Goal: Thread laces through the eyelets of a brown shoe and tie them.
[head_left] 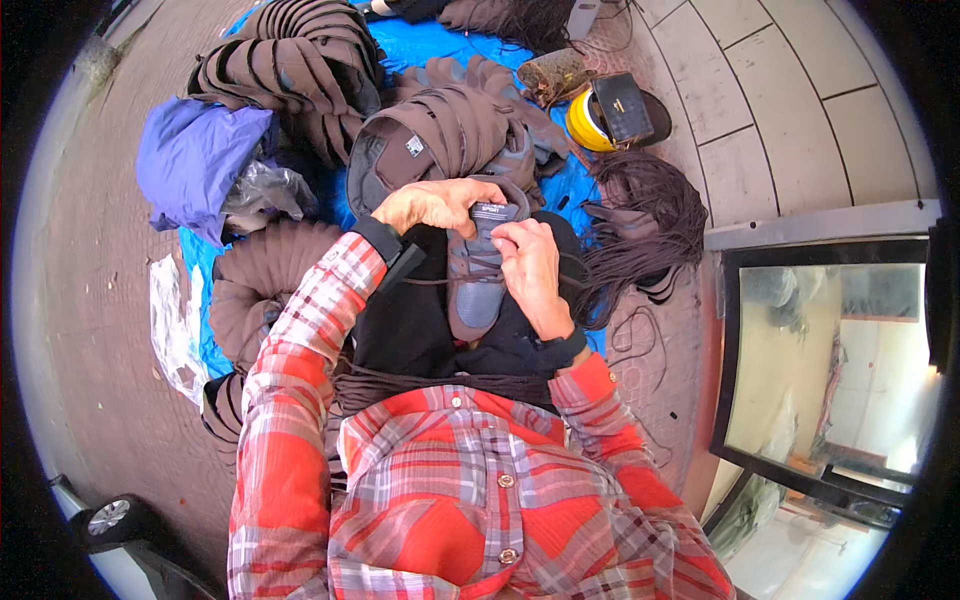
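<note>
Together, left hand (432,206) and right hand (530,265) closed around grey shoe (478,280).

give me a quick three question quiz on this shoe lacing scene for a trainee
1. True or false: both hands are on the grey shoe.
2. Which hand's fingers sit at the shoe's tongue end? A) left hand B) right hand
3. What colour is the sheet under the stacked brown shoe uppers?

Key:
1. True.
2. A; the right hand pinches at the laces lower down.
3. Blue.
</note>
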